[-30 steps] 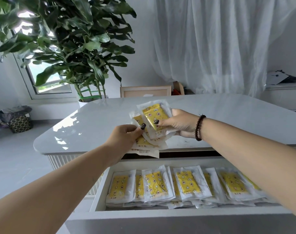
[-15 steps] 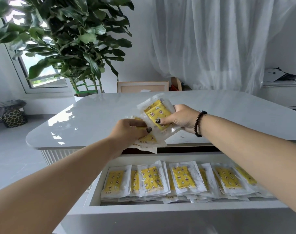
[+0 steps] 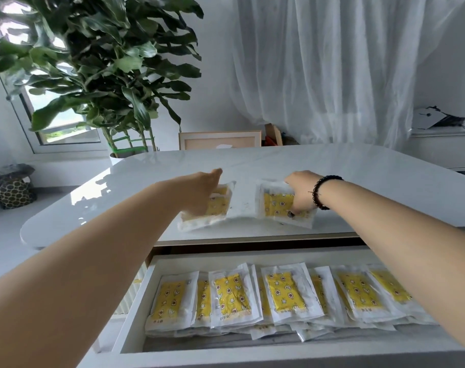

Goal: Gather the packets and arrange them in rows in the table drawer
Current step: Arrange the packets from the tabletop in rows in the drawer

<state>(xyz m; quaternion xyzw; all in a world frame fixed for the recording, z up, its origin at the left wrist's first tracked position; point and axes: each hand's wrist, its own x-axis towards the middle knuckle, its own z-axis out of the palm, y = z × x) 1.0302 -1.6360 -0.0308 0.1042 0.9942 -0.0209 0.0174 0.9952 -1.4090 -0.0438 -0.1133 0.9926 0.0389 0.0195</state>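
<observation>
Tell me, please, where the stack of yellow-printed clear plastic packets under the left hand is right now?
In the head view, that stack of yellow-printed clear plastic packets lies on the white tabletop near its front edge, under the left hand, left of the right hand's packets.

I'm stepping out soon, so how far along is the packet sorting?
Well along: one overlapping row of packets already fills the open drawer. In hand: the left hand and right hand each hold a bunch of packets on the tabletop. Left: placing those two bunches in rows.

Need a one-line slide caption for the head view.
Left hand and right hand each grip packets on the table above the open drawer.
</observation>
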